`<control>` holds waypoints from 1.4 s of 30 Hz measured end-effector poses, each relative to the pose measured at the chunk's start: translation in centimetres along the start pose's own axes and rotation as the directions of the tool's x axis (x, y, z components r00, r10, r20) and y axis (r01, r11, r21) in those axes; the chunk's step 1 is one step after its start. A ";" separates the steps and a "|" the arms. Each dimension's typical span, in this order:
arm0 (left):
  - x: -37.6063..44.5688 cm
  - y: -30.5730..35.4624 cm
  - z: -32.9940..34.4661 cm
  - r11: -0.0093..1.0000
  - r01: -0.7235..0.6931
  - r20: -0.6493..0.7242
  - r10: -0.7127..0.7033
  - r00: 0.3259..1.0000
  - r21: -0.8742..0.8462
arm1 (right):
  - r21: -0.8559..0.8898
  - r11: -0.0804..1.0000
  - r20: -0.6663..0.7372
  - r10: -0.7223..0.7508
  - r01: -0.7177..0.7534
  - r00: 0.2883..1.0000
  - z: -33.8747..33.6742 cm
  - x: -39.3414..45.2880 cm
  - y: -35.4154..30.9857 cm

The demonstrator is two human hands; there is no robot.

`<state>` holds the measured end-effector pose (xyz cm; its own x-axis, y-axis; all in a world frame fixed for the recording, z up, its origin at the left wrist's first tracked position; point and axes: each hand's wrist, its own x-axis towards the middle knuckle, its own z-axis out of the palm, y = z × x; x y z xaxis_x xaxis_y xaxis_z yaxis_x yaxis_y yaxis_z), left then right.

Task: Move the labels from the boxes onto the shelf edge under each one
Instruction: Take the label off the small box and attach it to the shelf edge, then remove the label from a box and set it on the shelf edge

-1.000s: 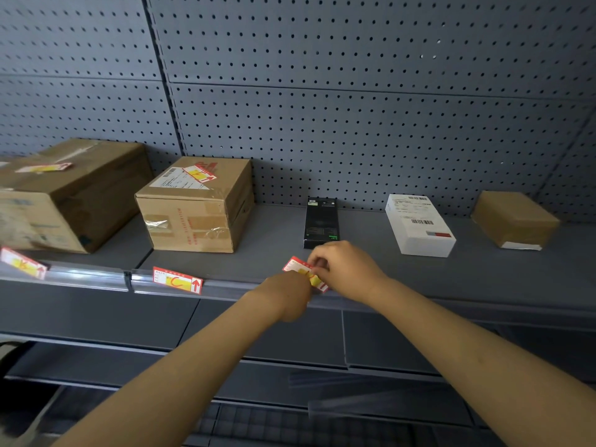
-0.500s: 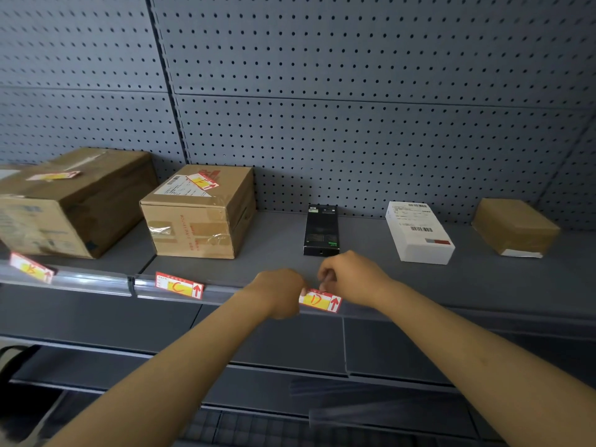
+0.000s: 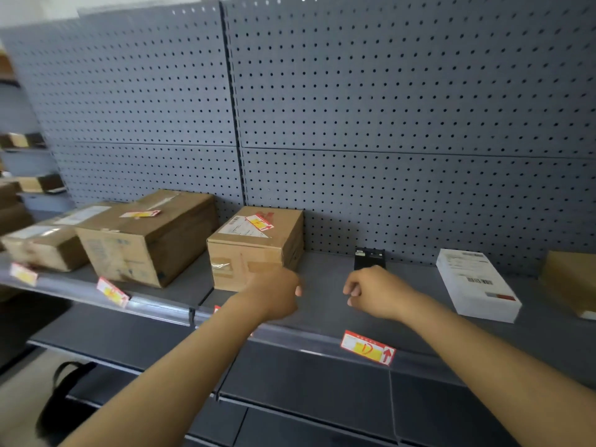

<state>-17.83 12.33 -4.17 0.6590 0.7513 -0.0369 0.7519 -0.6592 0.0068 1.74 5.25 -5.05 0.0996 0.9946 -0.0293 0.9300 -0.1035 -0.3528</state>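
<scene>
Hands: both hung over the shelf deck, apart from each other and holding nothing that I could see; left hand (image 3: 274, 295) loosely curled in front of the small carton (image 3: 254, 246), right hand (image 3: 374, 291) loosely curled just before the black device (image 3: 369, 258).

Labels on the shelf edge (image 3: 306, 337): one red-and-yellow label (image 3: 367, 347) sat in the strip below the black device; another (image 3: 113, 291) below the large carton (image 3: 148, 237); a third (image 3: 23, 274) at far left, blurred; a sliver of red showed behind my left forearm, too hidden to identify.

Labels on boxes: one (image 3: 259, 221) lay on top of the small carton; one (image 3: 140, 214) on top of the large carton; I judged these the ones left to move.

Other stock: white box (image 3: 477, 283) and a brown parcel (image 3: 571, 279) at right, no red label visible on either.

Containers: every carton was closed and taped; contents could not be told.

Risks, as I judged them: a thin label could tear or curl on peeling; it could be seated under the wrong box, since the edge below these cartons already carried labels; a label pushed in crooked could slip from the strip; motion blur at left could mislead my aim.
</scene>
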 end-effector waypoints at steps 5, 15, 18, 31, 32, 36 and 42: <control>0.1 -6.9 -2.1 0.997 0.059 -0.074 -0.062 0.995 -0.043 | -0.010 0.997 -0.077 -0.077 0.076 0.994 -0.9 4.4 -6.2; -0.9 -21.7 -6.1 0.983 0.172 -0.161 -0.179 0.971 -0.056 | -0.053 0.984 -0.167 -0.175 0.168 0.970 0.3 14.2 -18.9; -1.0 -25.6 -6.5 0.976 0.214 -0.206 -0.220 0.954 -0.051 | -0.044 0.978 -0.168 -0.209 0.204 0.963 1.2 16.8 -22.2; -1.9 -39.7 -7.3 0.892 0.451 -0.253 -0.440 0.862 -0.017 | -0.003 0.928 -0.090 -0.371 0.372 0.924 3.3 28.2 -33.0; -1.9 -40.7 -7.2 0.890 0.456 -0.247 -0.448 0.859 -0.030 | -0.018 0.928 -0.079 -0.373 0.373 0.925 3.7 28.8 -33.8; -1.4 -44.3 -7.1 0.887 0.458 -0.225 -0.457 0.861 -0.050 | -0.045 0.934 -0.038 -0.357 0.355 0.933 5.3 31.0 -36.4; 0.1 -48.5 -7.9 0.923 0.385 -0.240 -0.373 0.896 0.003 | 0.005 0.966 0.055 -0.257 0.257 0.965 6.2 33.3 -39.3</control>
<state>-54.11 44.62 3.39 0.3146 0.9269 0.2045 0.9476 -0.3193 -0.0104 -33.71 42.46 2.09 -0.1621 0.9867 0.0107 0.9224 0.1554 -0.3536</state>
